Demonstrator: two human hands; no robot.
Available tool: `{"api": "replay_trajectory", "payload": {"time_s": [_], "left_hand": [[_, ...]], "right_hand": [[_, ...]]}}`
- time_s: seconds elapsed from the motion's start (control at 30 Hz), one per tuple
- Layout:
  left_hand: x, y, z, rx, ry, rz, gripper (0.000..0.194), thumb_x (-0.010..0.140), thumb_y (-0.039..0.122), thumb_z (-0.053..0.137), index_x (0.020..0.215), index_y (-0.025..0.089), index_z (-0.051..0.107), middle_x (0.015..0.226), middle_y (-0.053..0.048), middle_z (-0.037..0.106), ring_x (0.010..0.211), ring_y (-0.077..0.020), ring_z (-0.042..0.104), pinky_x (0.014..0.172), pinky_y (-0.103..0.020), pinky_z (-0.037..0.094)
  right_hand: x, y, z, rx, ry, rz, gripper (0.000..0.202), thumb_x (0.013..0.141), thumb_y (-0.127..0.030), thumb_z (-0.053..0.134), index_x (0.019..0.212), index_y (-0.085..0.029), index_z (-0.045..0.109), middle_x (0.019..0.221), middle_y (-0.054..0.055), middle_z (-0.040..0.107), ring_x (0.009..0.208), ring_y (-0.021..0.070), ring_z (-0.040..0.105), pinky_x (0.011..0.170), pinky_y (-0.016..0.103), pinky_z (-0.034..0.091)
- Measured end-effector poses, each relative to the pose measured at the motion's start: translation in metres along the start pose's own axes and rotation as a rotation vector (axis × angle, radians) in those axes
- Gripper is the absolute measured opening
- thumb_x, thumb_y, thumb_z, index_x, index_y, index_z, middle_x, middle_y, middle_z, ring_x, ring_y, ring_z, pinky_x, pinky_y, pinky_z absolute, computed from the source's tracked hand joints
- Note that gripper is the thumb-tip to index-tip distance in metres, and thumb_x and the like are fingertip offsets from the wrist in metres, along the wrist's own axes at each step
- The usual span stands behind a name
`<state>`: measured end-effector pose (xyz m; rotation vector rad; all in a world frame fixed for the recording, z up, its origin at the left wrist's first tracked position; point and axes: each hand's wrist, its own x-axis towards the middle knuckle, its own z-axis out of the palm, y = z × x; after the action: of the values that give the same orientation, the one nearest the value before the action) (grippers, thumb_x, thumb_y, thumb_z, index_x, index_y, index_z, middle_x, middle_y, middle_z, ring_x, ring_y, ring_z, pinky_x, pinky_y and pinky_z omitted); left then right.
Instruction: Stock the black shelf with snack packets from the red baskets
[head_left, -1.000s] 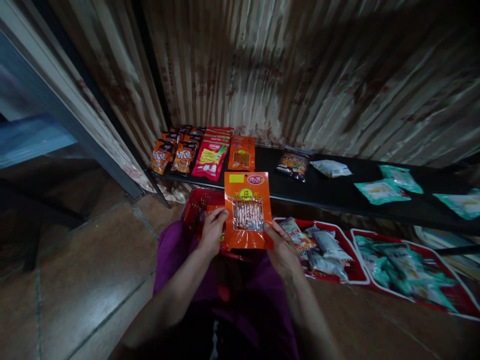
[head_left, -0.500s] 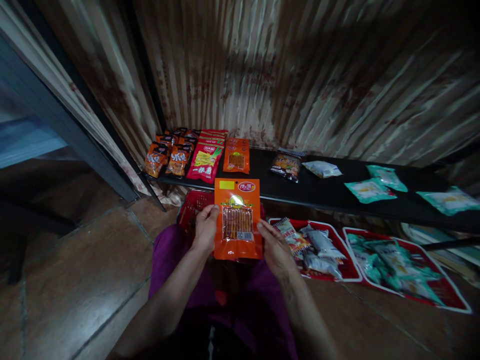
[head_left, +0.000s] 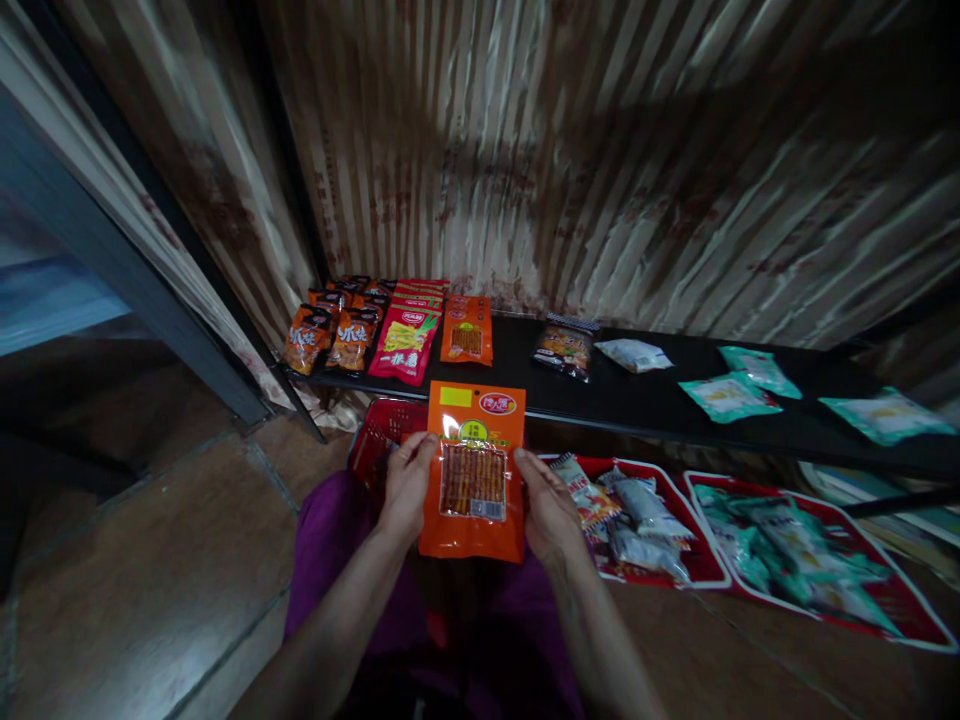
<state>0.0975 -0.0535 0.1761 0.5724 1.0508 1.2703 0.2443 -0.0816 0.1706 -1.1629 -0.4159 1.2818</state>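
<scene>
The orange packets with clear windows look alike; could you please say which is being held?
The front packet, held at opposite edges by the left hand and right hand; the orange packaging on the black shelf is touched by neither.

My head-view feed: dim overall | shadow: broad, dark, across upper right of curtain (head_left: 525,170) | glare: pale patch on floor (head_left: 150,570) lower left, small highlight on orange packet (head_left: 474,480) | wide-angle stretch toward edges | soft: teal packets (head_left: 889,415) far right, print unreadable to me
</scene>
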Motion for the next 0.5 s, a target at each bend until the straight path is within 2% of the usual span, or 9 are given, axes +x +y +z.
{"api": "replay_trajectory", "payload": {"time_s": [0.17,0.27,0.4,0.5], "left_hand": [[-0.003,0.004,0.005,0.010,-0.016,-0.029,0.027,0.064,0.042,0.069,0.071,0.018,0.059,0.056,0.004,0.057,0.051,-0.0099,0.050,0.053,-0.021,0.038],[-0.003,0.003,0.007,0.037,-0.039,-0.023,0.028,0.064,0.043,0.068,0.072,0.018,0.060,0.056,0.004,0.056,0.050,-0.0093,0.048,0.052,-0.021,0.037],[-0.003,-0.001,0.005,0.085,-0.059,-0.007,0.028,0.064,0.044,0.068,0.068,0.018,0.060,0.056,0.004,0.056,0.050,-0.0091,0.047,0.052,-0.021,0.036],[-0.003,-0.003,0.004,0.113,-0.046,0.013,0.028,0.063,0.044,0.068,0.068,0.017,0.060,0.058,0.004,0.057,0.052,-0.0093,0.048,0.053,-0.021,0.037]], "right_hand": [[0.000,0.002,-0.006,0.006,0.031,0.016,0.024,0.061,-0.039,0.076,0.079,-0.025,0.069,0.077,0.000,0.074,0.068,0.0202,0.068,0.060,0.031,0.055],[0.002,0.000,-0.009,-0.002,0.011,0.002,0.024,0.063,-0.040,0.075,0.079,-0.025,0.068,0.082,0.000,0.074,0.073,0.0205,0.068,0.062,0.031,0.055],[0.004,-0.006,-0.008,-0.011,-0.028,-0.040,0.023,0.063,-0.042,0.074,0.077,-0.025,0.067,0.082,0.000,0.074,0.080,0.0217,0.068,0.063,0.030,0.054],[0.003,-0.009,-0.005,0.019,-0.013,-0.035,0.021,0.063,-0.041,0.075,0.075,-0.026,0.067,0.077,-0.001,0.073,0.077,0.0204,0.069,0.064,0.029,0.054]]}}
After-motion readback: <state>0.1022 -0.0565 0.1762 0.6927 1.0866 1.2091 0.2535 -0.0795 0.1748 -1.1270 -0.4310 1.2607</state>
